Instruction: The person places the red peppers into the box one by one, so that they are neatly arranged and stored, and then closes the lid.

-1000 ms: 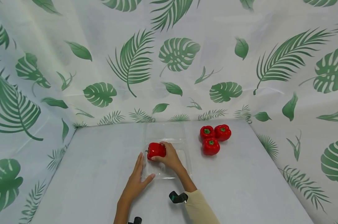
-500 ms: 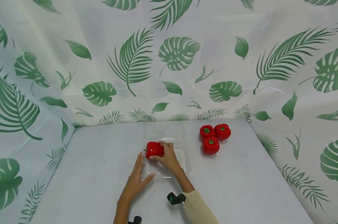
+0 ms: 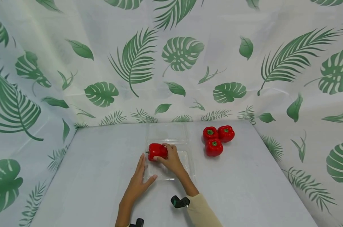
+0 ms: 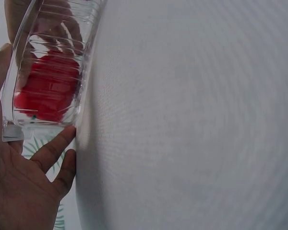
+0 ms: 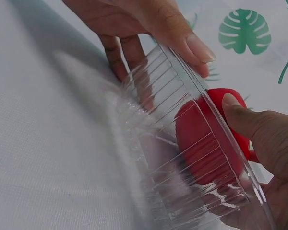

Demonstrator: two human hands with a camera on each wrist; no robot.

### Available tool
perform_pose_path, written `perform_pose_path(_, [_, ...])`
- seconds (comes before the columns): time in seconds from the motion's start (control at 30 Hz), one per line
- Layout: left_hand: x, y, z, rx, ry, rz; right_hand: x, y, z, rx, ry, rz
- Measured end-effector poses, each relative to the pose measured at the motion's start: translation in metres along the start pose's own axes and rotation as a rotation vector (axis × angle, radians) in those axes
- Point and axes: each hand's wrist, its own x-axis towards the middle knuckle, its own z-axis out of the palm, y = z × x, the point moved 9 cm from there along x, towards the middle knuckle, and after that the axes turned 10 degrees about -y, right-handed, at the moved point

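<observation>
A red bell pepper (image 3: 156,152) lies on its side in the back left part of a clear plastic clamshell box (image 3: 171,173), its green stem pointing left. My right hand (image 3: 171,159) grips the pepper from the right, thumb in front and fingers behind. In the right wrist view the red pepper (image 5: 201,139) shows through the ribbed clear wall. My left hand (image 3: 138,183) rests along the box's left side, fingers straight and thumb at the front left corner. The left wrist view has the left hand (image 4: 29,187) with its fingertips right at the box's end wall.
Three more red bell peppers (image 3: 214,147) stand grouped on the white table (image 3: 245,183), to the right of the box. The box's clear lid (image 3: 166,132) lies folded back behind it. A white cloth with green leaf prints (image 3: 194,104) surrounds the table's back and sides.
The pepper has moved slightly left within the box, with my right hand still gripping it. My left hand stays at the box's left side.
</observation>
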Motion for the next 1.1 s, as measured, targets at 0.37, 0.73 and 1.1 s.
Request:
perform_pose_path(0.37, [-0.0006,0.0010,0.0000,-0.021,-0.002,0.007,-0.0031,-0.0030,-0.0011,-0.018,0.018,-0.009])
perform_pose_path(0.73, [-0.0002,0.0016,-0.0016,-0.007,0.010,0.021,-0.0028,-0.0054,-0.0002,-0.053,0.025,-0.003])
perform_pose_path(1.1, [-0.0003,0.0006,-0.0006,-0.016,0.002,0.014,-0.0037,-0.0087,-0.0016,-0.064,0.031,-0.018])
